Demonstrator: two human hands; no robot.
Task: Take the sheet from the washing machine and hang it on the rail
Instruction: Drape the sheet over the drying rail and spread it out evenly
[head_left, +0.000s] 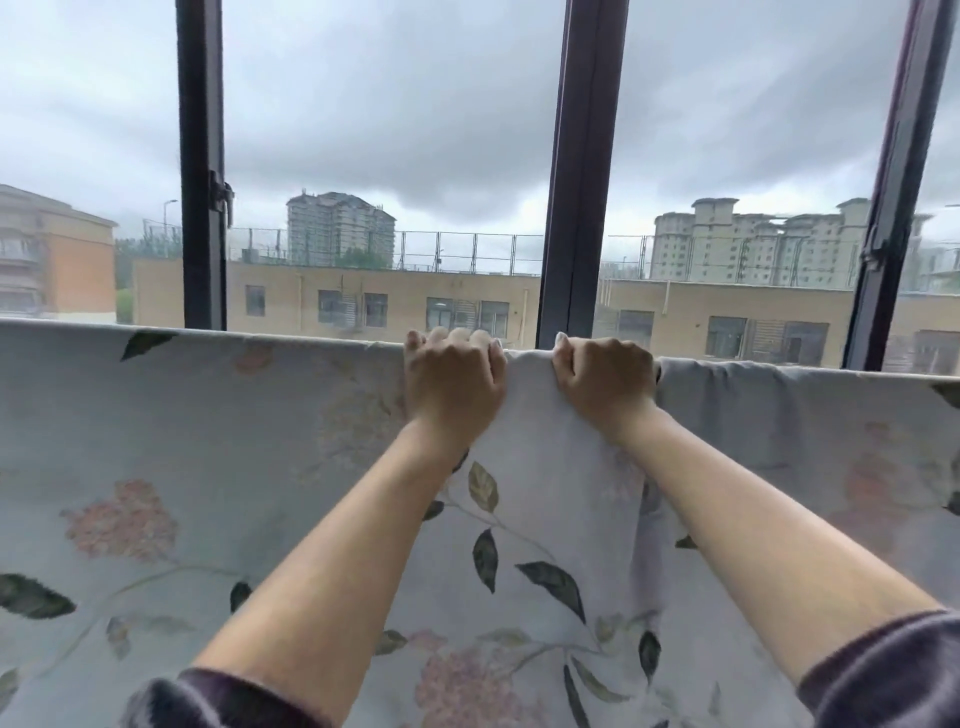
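Head view: left hand (453, 382), right hand (603, 382) fingers clamped on sheet (249, 467) over hidden rail; hanging underway; next likely needed sideways spreading.

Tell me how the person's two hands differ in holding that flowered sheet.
The left hand shows several fingertips hooked over the top edge of the pale blue flowered fabric sheet; the right hand shows mostly knuckles and one fingertip. Beside the left hand the sheet lies smooth; beside the right hand it bunches into folds. Both grip the top edge, close together.
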